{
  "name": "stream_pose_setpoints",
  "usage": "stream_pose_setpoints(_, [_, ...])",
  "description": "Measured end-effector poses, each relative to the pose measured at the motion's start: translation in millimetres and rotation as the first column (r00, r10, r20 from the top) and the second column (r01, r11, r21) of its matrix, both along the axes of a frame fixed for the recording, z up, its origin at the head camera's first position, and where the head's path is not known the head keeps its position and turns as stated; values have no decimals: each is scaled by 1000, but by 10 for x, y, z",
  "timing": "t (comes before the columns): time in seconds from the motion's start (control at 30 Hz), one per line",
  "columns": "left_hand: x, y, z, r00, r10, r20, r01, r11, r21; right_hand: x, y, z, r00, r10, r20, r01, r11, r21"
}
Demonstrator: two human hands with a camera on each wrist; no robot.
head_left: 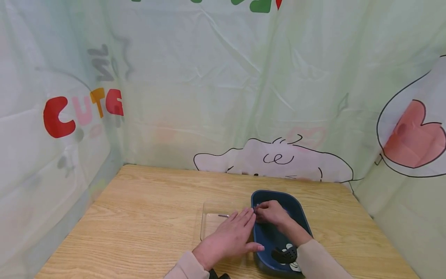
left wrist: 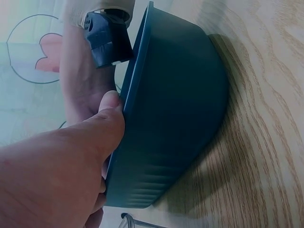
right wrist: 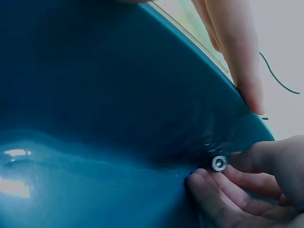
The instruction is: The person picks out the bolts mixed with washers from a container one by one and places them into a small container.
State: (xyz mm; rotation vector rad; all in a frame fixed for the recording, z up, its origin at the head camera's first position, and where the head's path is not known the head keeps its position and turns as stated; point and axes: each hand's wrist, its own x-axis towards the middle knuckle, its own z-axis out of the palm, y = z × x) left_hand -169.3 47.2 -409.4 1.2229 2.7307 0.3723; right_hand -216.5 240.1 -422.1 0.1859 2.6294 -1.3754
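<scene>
Blue bin (head_left: 268,234): surrounds the right-hand grip; its long axis runs from just beyond the grip back toward the person, and its left wall stands just beside the fingertips.
Small metal piece (right wrist: 219,163): inside the bin, right at the grip's fingertips and close to the wall; its round end faces the right wrist view (any length behind that end is hidden, so its long axis cannot be told).
Right hand (head_left: 272,214): fingers curled, thumb and fingertips apparently pinching the small metal piece.
Left hand (head_left: 233,234): left of the grip, fingers straight and laid on the bin's rim, the thumb touching the rim nearer the person; no grasped thing shows.
Nearer hand: the right, in contact with the piece; the left fingertips are near but apart from it, up on the rim.
Clear tray (head_left: 213,224): left of the grip, outside the bin, partly hidden behind the left hand.
Thin metal rod (head_left: 223,215): left of the grip, within the tray's outline, its long axis roughly crosswise.
</scene>
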Motion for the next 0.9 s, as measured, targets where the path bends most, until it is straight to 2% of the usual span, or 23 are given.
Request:
stream_pose_setpoints(0.47, [4, 7, 27, 1000, 7, -11, -7, 1000, -18, -39, -3, -62, 1000, -19, -25, 19, 999, -39])
stream_pose_setpoints(0.73, [12, 7, 43, 1000, 9, -18, -10, 1000, -28, -26, -15, -28, 999, 6, -34, -6, 1000, -10])
stream_pose_setpoints(0.9, [2, 10, 52, 1000, 10, -11, -10, 999, -35, -16, -21, -37, 998, -6, -55, 5, 1000, -20])
